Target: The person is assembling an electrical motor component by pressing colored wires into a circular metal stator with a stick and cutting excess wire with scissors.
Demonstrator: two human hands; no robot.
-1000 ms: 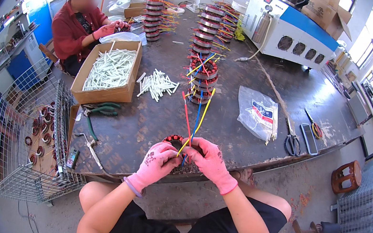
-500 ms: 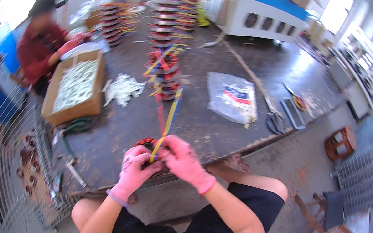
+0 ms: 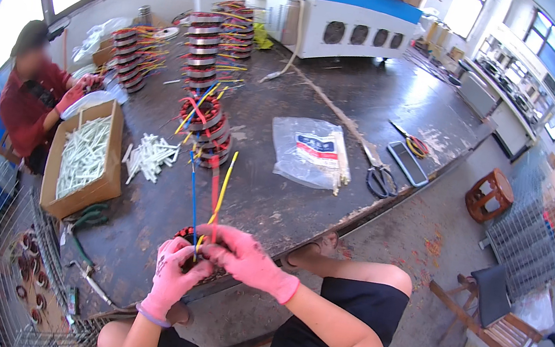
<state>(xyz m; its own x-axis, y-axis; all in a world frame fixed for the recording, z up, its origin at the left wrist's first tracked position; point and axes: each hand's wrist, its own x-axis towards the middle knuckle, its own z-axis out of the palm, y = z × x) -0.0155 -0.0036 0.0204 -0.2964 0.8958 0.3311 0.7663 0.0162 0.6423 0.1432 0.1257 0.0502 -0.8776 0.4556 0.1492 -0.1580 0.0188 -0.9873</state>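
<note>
At the table's near edge my left hand (image 3: 172, 276), in a pink glove, is closed round a motor stator (image 3: 187, 233) with red windings, mostly hidden by the gloves. My right hand (image 3: 246, 262), gloved the same way, has its thumb and fingers pinched at the base of the stator's lead wires. A yellow wire (image 3: 227, 179) and a blue wire (image 3: 194, 186) stick up from there, spread apart. A red strip or wire (image 3: 215, 186) also rises by the right fingers. Just beyond stands a leaning stack of stators (image 3: 213, 141) with coloured leads.
Taller stator stacks (image 3: 202, 54) stand farther back. Left are a carton of white sticks (image 3: 118, 175), a loose pile of them (image 3: 150, 158) and green-handled pliers (image 3: 93, 216). To the right lie a plastic bag (image 3: 306, 152), scissors (image 3: 378, 181) and a phone (image 3: 407, 163). A co-worker (image 3: 31, 93) sits far left.
The blue and yellow wires, close together before, now stand apart. My view has shifted, so the scene sits farther left. Both hands remain at the stator.
</note>
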